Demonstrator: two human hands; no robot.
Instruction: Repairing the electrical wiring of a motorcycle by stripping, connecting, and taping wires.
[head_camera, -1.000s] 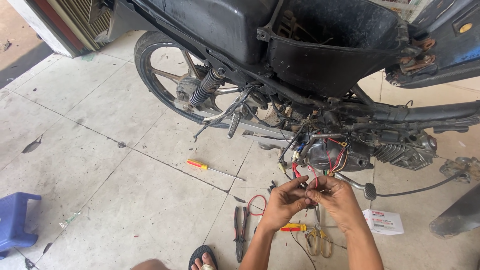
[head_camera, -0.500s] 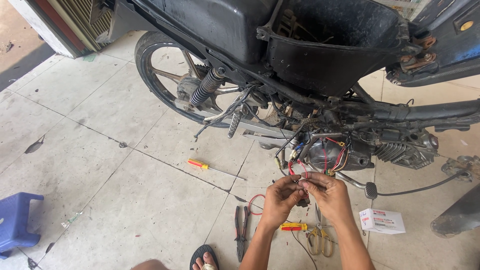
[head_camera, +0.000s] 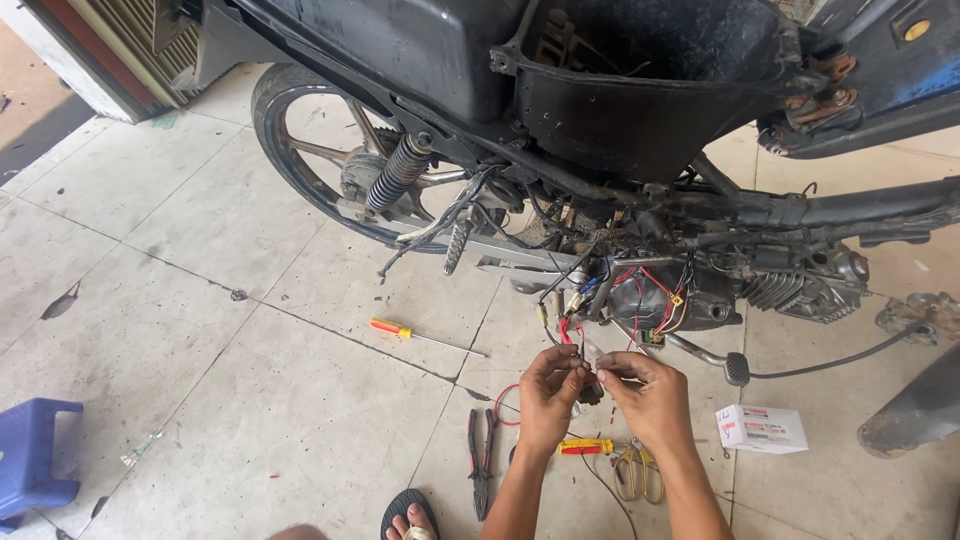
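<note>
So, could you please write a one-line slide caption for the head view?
Left hand and right hand pinch red wires below a stripped motorcycle.

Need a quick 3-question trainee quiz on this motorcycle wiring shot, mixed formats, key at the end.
1. True or false: both hands, left hand and right hand, meet at the red wires hanging from the motorcycle.
2. Which lies left of the pliers, farther up the tiled floor? A. screwdriver B. white box C. scissors
3. What colour is the stool at the left edge?

Key: 1 true; 2 A; 3 blue.
</note>
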